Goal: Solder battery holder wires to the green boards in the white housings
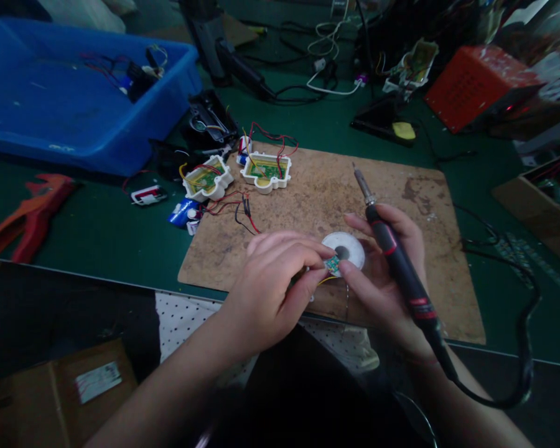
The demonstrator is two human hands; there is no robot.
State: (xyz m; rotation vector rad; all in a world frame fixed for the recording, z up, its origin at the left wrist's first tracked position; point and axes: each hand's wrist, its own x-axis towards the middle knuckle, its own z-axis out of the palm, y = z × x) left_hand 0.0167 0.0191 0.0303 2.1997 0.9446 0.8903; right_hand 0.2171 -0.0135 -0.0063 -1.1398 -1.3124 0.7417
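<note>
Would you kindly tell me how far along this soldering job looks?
Seemingly done: two housings on the mat already carry green boards and wires. In hand: the left hand and right hand pinch a small board beside the solder spool; the right also grips the iron, tip raised clear. Probably left: soldering this board; a blue battery lies loose.

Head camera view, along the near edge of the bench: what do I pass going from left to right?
Orange tool → blue cylindrical cell → left hand → small green board pinched in its fingers → soldering iron → cardboard box.
</note>
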